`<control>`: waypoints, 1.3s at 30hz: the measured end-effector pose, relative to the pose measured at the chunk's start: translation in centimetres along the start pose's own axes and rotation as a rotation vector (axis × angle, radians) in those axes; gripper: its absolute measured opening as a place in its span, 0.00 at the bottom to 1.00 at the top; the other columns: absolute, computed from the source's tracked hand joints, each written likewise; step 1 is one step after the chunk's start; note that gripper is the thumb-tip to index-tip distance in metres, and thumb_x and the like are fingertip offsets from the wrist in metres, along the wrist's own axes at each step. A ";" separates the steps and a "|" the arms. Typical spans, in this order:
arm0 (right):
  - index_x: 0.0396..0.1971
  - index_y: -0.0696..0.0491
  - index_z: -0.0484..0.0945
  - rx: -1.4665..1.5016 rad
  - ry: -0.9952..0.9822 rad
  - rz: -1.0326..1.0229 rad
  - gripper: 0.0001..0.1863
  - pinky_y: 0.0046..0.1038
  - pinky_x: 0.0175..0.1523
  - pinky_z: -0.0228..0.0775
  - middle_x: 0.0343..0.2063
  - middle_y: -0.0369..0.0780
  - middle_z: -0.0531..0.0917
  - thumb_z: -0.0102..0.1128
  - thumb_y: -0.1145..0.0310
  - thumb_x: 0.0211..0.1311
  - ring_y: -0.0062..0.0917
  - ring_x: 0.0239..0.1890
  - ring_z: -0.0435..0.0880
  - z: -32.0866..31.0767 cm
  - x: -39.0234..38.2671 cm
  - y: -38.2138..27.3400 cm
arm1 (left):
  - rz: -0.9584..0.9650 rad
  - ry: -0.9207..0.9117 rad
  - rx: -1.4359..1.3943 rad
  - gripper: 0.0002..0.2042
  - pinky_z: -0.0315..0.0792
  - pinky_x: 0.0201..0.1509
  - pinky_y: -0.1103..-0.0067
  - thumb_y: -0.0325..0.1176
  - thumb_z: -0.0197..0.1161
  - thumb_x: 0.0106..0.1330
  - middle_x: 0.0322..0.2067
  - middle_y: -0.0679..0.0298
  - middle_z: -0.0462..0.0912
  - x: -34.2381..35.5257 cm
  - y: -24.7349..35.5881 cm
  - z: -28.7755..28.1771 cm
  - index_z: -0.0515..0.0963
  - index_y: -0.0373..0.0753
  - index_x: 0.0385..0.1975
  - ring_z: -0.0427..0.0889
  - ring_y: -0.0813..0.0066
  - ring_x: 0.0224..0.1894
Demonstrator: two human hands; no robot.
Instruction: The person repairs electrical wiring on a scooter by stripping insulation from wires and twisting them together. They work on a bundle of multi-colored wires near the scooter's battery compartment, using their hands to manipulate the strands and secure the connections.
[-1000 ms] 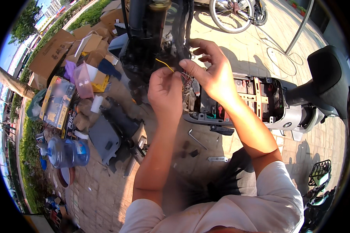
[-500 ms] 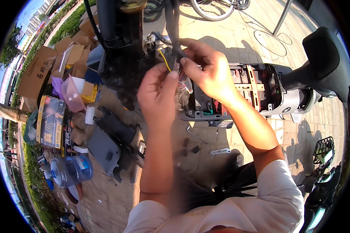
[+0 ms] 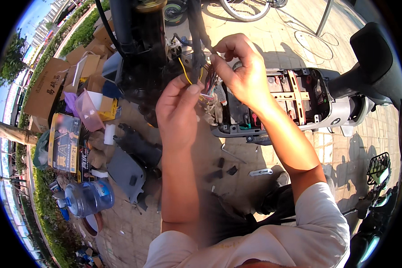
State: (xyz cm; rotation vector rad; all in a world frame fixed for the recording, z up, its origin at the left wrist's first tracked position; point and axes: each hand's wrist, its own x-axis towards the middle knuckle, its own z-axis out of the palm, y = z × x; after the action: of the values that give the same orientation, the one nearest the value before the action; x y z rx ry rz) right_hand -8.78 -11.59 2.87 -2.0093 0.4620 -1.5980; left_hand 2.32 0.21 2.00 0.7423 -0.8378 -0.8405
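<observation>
My left hand (image 3: 178, 114) is closed in a pinch on a thin yellow wire (image 3: 183, 69), which loops up from the fingertips. Slightly higher and to the right, my right hand (image 3: 245, 73) pinches a dark, narrow strip (image 3: 206, 41) between thumb and forefinger; whether it is tape or cable I cannot tell. Just below the fingers hangs a bundle of multicoloured wires (image 3: 213, 81) with a pale connector (image 3: 220, 94). These wires lie between the dark front column (image 3: 143, 49) of a scooter and its opened grey body (image 3: 241, 131).
Batteries under a perforated metal bracket (image 3: 295, 96) fill the body, with a black seat (image 3: 368, 49) tipped up behind. An L-shaped hex key (image 3: 233, 154) and a utility knife (image 3: 260, 172) lie on the paving. Leftward are cardboard boxes (image 3: 44, 87), a water jug (image 3: 89, 196) and grey panels (image 3: 126, 174).
My right hand has moved slightly up and away from my left, so the gap between them is wider. The left keeps its pinch on the yellow wire. The view has shifted a little.
</observation>
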 end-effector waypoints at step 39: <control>0.42 0.66 0.77 0.531 -0.440 0.350 0.16 0.22 0.40 0.75 0.29 0.42 0.83 0.60 0.69 0.62 0.20 0.33 0.81 -1.9 0.7 -1.8 | 0.063 -0.006 0.342 0.08 0.69 0.51 0.82 0.23 0.60 0.62 0.43 0.58 0.80 -0.2 2.5 1.0 0.75 0.32 0.40 0.78 0.75 0.45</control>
State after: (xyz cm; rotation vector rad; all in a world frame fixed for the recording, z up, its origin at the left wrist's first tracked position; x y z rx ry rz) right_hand -10.55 -10.91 4.74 -1.6819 0.1769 -0.9075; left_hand 2.17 1.37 4.51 1.0075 -1.0187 -0.6492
